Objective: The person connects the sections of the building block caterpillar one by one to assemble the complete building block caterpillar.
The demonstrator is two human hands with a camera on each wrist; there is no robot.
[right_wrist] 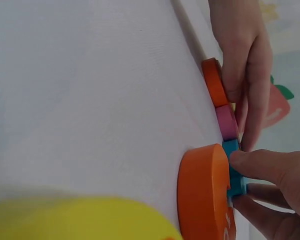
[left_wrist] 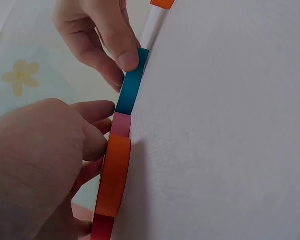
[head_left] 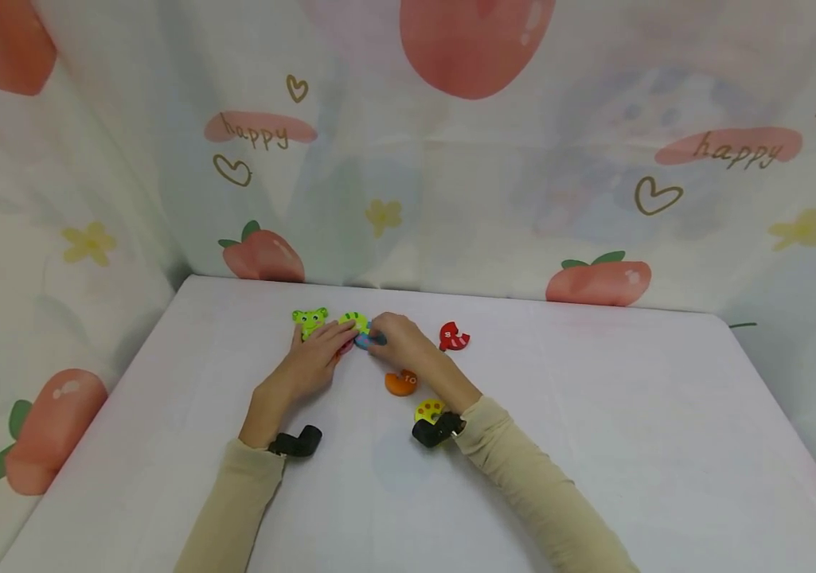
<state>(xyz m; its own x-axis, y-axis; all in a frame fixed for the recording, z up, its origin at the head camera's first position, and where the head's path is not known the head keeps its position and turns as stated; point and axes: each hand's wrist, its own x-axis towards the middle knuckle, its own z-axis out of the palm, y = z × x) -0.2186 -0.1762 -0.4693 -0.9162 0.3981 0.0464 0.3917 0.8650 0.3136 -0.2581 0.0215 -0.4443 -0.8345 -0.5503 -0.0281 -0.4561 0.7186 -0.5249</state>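
My right hand (head_left: 404, 342) pinches a blue puzzle piece (left_wrist: 132, 82) between thumb and fingers, standing low on the white surface. My left hand (head_left: 307, 362) rests with its fingers spread over a joined row of flat, thick-edged pieces. Along that row, the left wrist view shows a pink piece (left_wrist: 121, 125) beside the blue one, then an orange piece (left_wrist: 115, 175) and a red piece (left_wrist: 102, 228). A bright green animal-head piece (head_left: 310, 320) lies at the left hand's fingertips. Between the hands is a lime-green striped piece (head_left: 354, 318). Fingers partly hide the row.
Right of the hands lies a separate red numbered piece (head_left: 453, 339). An orange piece (head_left: 400, 385) marked with a number sits below the right hand, and a yellow dotted piece (head_left: 427, 410) lies partly under the right wrist's black camera (head_left: 438, 430). A printed curtain (head_left: 422, 175) hangs behind the table.
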